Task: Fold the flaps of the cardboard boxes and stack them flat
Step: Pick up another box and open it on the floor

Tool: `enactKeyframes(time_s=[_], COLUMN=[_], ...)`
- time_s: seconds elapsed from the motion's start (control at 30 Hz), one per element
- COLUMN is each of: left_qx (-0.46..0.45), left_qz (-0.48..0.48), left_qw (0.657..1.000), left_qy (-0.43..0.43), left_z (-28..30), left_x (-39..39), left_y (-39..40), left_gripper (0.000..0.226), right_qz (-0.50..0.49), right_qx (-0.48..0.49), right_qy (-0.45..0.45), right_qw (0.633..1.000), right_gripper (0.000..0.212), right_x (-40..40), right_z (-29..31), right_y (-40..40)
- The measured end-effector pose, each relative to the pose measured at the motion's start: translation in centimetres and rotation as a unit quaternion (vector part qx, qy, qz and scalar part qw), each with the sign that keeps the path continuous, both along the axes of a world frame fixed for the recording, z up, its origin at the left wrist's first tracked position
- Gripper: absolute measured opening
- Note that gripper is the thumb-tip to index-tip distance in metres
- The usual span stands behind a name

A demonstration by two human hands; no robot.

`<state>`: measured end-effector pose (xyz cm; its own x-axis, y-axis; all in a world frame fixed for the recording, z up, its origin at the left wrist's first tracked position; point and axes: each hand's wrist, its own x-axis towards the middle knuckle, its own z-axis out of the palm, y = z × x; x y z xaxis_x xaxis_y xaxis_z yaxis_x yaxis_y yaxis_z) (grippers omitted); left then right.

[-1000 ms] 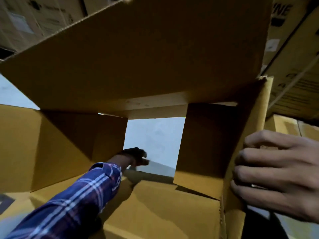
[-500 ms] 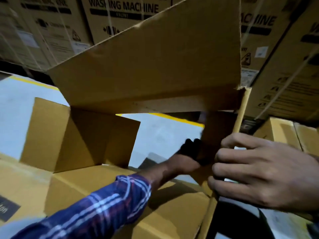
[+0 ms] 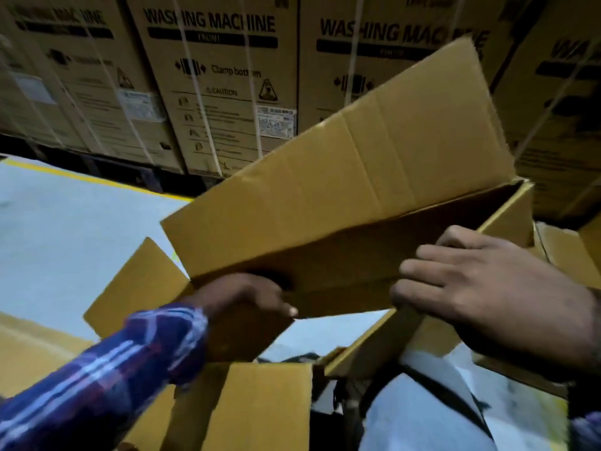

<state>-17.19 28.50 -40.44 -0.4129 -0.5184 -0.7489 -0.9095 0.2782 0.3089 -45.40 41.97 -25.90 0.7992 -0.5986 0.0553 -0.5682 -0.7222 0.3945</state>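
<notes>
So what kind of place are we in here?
Likely a warehouse: strapped washing machine cartons stacked in a row, a grey floor with a yellow line, and the box being flattened.

floor (image 3: 65,229): pale grey, crossed by a yellow line (image 3: 97,182) | back: strapped washing machine cartons (image 3: 211,86) are stacked | light: dim
</notes>
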Motion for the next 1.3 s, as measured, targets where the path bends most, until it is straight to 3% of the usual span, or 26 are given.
enactKeyframes(time_s=[0.07,0.17,0.27,0.33,0.4,0.47,0.53,0.63,0.7,0.8,0.87,0.93,1.0,1.03,1.07,1.13,1.23,1.27,1.3], left_qx=[0.0,-0.027,-0.088,-0.072,0.032,0.172,0.244,0.211,0.154,0.127,0.135,0.161,0.147,0.121,0.09,0.033,-0.003,-0.011,-0.029], left_qz=[0.019,0.159,0.305,0.364,0.347,0.272,0.203,0.23,0.302,0.437,0.543,0.635,0.689,0.694,0.692,0.686,0.7,0.712,0.718], left_qw=[0.996,0.964,0.83,0.739,0.717,0.777,0.858,0.913,0.917,0.871,0.803,0.704,0.577,0.535,0.519,0.537,0.581,0.592,0.607], left_qy=[0.082,0.213,0.459,0.562,0.604,0.541,0.404,0.262,0.21,0.188,0.207,0.275,0.414,0.466,0.495,0.489,0.416,0.378,0.34], left_z=[0.1,2.1,3.5,3.9,4.3,3.3,0.6,-5.3,-8.6,-10.3,-10.1,-9.8,-9.5,-9.3,-9.3,-9.5,-11.1,-11.6,-12.0], left_x=[4.1,9.4,11.6,11.7,10.9,9.8,8.6,7.1,6.5,6.3,6.8,7.6,8.5,8.9,9.4,10.1,10.9,10.9,10.9], left_y=[0.6,2.7,6.9,10.4,13.5,14.8,14.6,13.8,13.4,12.6,11.7,10.7,9.8,9.6,9.2,9.3,9.5,9.7,9.9], left_gripper=[0.06,0.04,0.021,0.021,0.026,0.031,0.039,0.048,0.065,0.092,0.102,0.1,0.086,0.076,0.069,0.064,0.077,0.071,0.063], right_qz=[-0.062,-0.104,-0.162,-0.209,-0.256,-0.295,-0.329,-0.358,-0.385,-0.411,-0.405,-0.39,-0.374,-0.365,-0.364,-0.38,-0.41,-0.432,-0.471], right_qx=[-0.009,-0.032,-0.061,-0.064,-0.06,-0.056,-0.054,-0.041,-0.014,0.064,0.129,0.193,0.261,0.291,0.307,0.31,0.293,0.29,0.288], right_qy=[-0.003,-0.045,-0.091,-0.107,-0.112,-0.13,-0.16,-0.252,-0.338,-0.465,-0.57,-0.653,-0.71,-0.735,-0.758,-0.766,-0.735,-0.717,-0.671], right_qw=[0.998,0.993,0.981,0.97,0.958,0.945,0.929,0.898,0.859,0.781,0.703,0.62,0.537,0.492,0.445,0.417,0.453,0.463,0.496], right_gripper=[0.051,0.049,0.045,0.043,0.046,0.048,0.043,0.035,0.033,0.037,0.038,0.035,0.022,0.018,0.017,0.017,0.016,0.019,0.021], right_x=[-0.8,-1.0,-1.2,-1.3,-1.5,-1.3,-0.3,1.9,3.5,6.1,7.7,8.8,9.3,9.3,9.2,9.0,8.9,8.6,8.2], right_z=[-1.3,-3.4,-4.4,-5.0,-5.2,-5.3,-5.2,-5.0,-5.2,-6.9,-8.3,-10.1,-11.9,-12.9,-13.7,-15.3,-17.8,-19.2,-20.5], right_y=[-0.5,-0.7,-1.6,-2.6,-4.0,-5.3,-6.8,-9.0,-10.4,-11.9,-12.6,-12.7,-12.5,-12.5,-12.8,-13.6,-14.5,-14.9,-15.0])
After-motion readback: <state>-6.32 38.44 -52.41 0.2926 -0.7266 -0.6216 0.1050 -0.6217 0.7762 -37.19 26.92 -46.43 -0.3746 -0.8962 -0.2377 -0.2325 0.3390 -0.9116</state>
